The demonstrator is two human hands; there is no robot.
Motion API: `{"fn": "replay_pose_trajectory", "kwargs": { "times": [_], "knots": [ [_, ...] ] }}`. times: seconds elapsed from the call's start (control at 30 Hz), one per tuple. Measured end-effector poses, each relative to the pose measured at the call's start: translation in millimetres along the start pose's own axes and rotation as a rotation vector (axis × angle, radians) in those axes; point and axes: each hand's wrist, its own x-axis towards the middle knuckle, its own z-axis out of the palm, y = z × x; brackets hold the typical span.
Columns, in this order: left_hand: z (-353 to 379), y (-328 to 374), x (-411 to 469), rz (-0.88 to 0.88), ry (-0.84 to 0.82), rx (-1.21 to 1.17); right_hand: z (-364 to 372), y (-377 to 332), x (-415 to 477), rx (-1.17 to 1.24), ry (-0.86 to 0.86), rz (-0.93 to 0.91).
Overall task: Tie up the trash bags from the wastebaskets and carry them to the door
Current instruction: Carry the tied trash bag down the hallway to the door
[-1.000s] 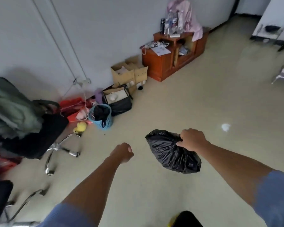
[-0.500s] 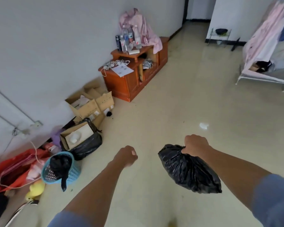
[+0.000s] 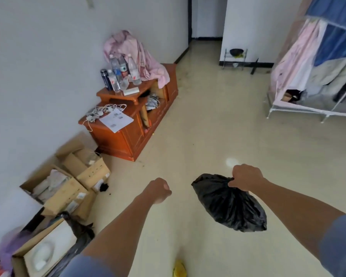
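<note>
Trash bag (image 3: 231, 206), black plastic, hangs clear of the floor from our right hand (image 3: 246, 177), whose fingers are curled tight around its gathered neck. We judge the load light, since one fist carries it with the arm extended and the film bulges softly without pulling taut. The material reads as thin, limp and somewhat slick, so the bunched neck is the sound place to hold; a grasp on the belly would likely slide or tear the film. Whether a knot is already tied under the fist we cannot tell. Our left hand (image 3: 158, 190) is closed in a loose fist, holds nothing, and rides beside the bag without touching it.

Open floor (image 3: 208, 120) runs ahead toward a dark doorway (image 3: 205, 17) at the far end, which we take as the probable route. Along the left wall stand cardboard boxes (image 3: 68, 182) and a wooden cabinet (image 3: 132, 124) carrying water bottles (image 3: 120, 74) and a pink cloth (image 3: 132, 50). On the right, a fabric wardrobe (image 3: 318, 66) on a metal frame projects into the room. Between the cabinet and the wardrobe the passage is wide, so we expect the bag to swing freely. A small pale scrap (image 3: 231, 162) lies on the floor just ahead of the right hand.
</note>
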Motion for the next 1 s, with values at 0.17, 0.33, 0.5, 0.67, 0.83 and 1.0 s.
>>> {"fn": "replay_pose_trajectory", "kwargs": {
  "times": [0.17, 0.33, 0.5, 0.67, 0.83, 1.0],
  "knots": [
    [-86, 70, 127, 0.080, -0.007, 0.113, -73, 15, 114, 0.039, 0.094, 0.083],
    [-124, 162, 250, 0.217, -0.050, 0.221, -116, 52, 239, 0.083, 0.118, 0.157],
    [-149, 232, 387, 0.264, -0.065, 0.337, -150, 85, 386, 0.097, 0.092, 0.150],
    [-202, 300, 514, 0.183, -0.036, 0.287, -206, 116, 526, 0.058, 0.066, 0.073],
    [-255, 342, 619, 0.115, -0.047, 0.243, -269, 136, 656, 0.069, 0.050, 0.057],
    [-304, 379, 754, 0.090, -0.069, 0.279, -311, 153, 798, 0.069, 0.036, 0.065]
  ]
}}
